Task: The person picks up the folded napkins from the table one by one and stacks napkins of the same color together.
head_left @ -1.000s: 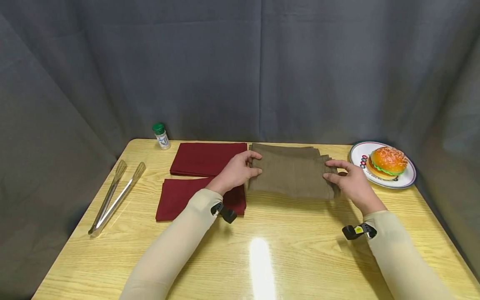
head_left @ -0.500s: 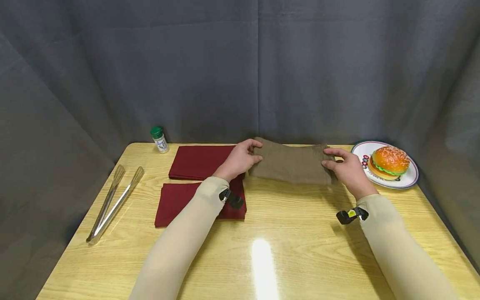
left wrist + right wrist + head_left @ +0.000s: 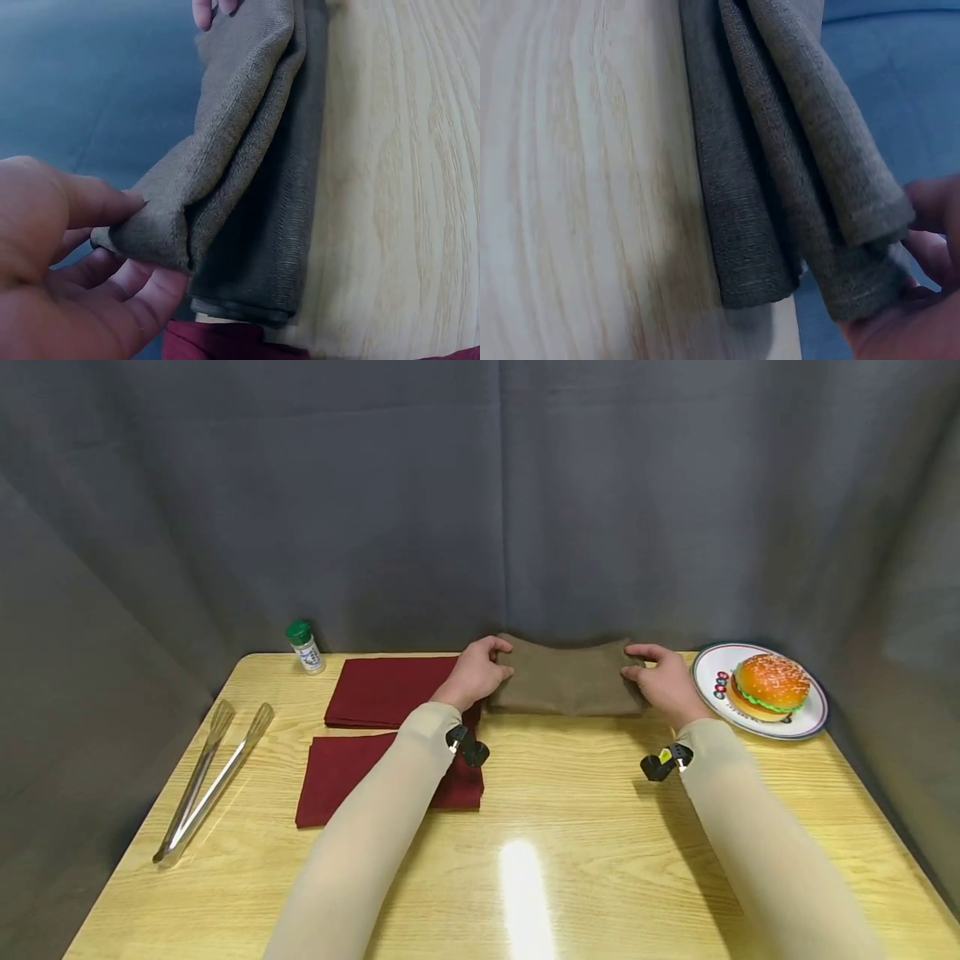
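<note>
A folded brown cloth [image 3: 562,675] is stretched between both hands near the table's back edge. Its left end is pinched by my left hand [image 3: 472,675], between thumb and fingers. My right hand [image 3: 663,683] pinches the opposite end. In the left wrist view, the held cloth [image 3: 232,112] is raised and bends in soft layers. Beneath it another folded brown cloth [image 3: 281,259] lies flat on the table. From the right wrist, this lower cloth [image 3: 735,217] shows under the lifted layers; the head view mostly hides it.
Two folded dark red cloths, the back one [image 3: 382,689] and the front one [image 3: 341,777], lie to the left, partly under my left arm. Metal tongs [image 3: 217,781] and a green-capped shaker [image 3: 306,647] are further left. A plate [image 3: 708,697] bearing a hamburger [image 3: 772,683] stands at right.
Both hands have carried the brown cloth away from me toward the back edge, over the other brown cloth, which it now covers. The right hand has also moved slightly left.
</note>
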`<action>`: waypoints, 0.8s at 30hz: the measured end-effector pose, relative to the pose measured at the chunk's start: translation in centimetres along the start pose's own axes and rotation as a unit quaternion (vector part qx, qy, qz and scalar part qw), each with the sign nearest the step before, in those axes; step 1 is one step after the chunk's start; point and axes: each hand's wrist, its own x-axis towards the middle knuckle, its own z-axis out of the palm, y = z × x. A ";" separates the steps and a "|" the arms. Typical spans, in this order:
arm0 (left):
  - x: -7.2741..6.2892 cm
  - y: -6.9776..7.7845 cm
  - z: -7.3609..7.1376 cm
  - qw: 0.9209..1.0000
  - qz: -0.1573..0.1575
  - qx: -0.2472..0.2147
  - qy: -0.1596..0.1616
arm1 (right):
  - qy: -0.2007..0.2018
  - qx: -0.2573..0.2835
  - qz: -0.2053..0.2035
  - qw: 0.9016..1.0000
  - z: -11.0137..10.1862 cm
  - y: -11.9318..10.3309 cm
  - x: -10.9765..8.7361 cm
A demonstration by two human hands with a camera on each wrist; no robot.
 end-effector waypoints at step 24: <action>-0.2 -2.1 -0.8 0.997 -0.022 0.049 -0.060 | -0.030 -0.070 -0.001 0.997 0.4 1.9 0.4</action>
